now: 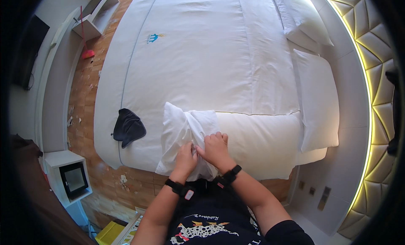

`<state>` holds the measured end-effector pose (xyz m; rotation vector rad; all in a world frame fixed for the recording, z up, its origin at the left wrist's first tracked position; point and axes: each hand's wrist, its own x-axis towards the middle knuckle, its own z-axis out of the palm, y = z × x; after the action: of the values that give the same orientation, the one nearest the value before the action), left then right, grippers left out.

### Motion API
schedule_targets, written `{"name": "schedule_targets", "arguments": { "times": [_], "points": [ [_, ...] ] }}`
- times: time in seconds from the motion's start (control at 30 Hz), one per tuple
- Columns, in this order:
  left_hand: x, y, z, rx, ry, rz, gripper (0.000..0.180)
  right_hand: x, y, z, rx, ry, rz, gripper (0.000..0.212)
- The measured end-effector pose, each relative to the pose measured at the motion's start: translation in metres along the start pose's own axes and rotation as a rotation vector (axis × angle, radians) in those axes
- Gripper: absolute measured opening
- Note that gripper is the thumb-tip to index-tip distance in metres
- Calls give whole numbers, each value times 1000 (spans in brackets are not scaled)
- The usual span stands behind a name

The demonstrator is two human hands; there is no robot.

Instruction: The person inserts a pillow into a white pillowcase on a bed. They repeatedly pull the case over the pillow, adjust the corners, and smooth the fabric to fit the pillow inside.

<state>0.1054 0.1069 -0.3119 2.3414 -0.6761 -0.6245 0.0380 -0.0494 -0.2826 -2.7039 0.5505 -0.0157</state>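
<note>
Both hands are at the near side of a large white bed [190, 55], on the gathered fabric of a white pillowcase [174, 127]. My left hand [186, 158] is closed on the cloth, its fingertips pinching a fold. Right beside it, my right hand [216, 148] grips the same fabric with curled fingers. To the right of the hands lies a plump white pillow [259, 139] along the bed's near edge. The bunched cloth meets its left end; how far the case covers it I cannot tell.
A dark crumpled cloth [128, 127] lies on the bed's left part. White pillows [318, 101] line the head end, beside a padded, lit headboard [375, 76]. Left stand a red broom [87, 54] and a white cabinet [63, 160]. Scraps litter the wooden floor [84, 93].
</note>
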Motion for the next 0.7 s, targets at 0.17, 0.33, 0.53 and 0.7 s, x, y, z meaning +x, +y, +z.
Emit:
{"name": "schedule_targets", "arguments": {
  "times": [0.17,0.33,0.53,0.7],
  "points": [
    [11,2,2,-119,61,32,24,20,38,32,-145,-196,131,22],
    [54,17,-35,105,117,40,34,-26,98,-11,-72,132,218,13],
    [123,-5,-11,93,443,-358,98,-91,72,-28,18,-77,110,14],
    [107,-29,-19,-28,25,-415,55,-93,46,-37,80,-108,97,14]
  ]
}}
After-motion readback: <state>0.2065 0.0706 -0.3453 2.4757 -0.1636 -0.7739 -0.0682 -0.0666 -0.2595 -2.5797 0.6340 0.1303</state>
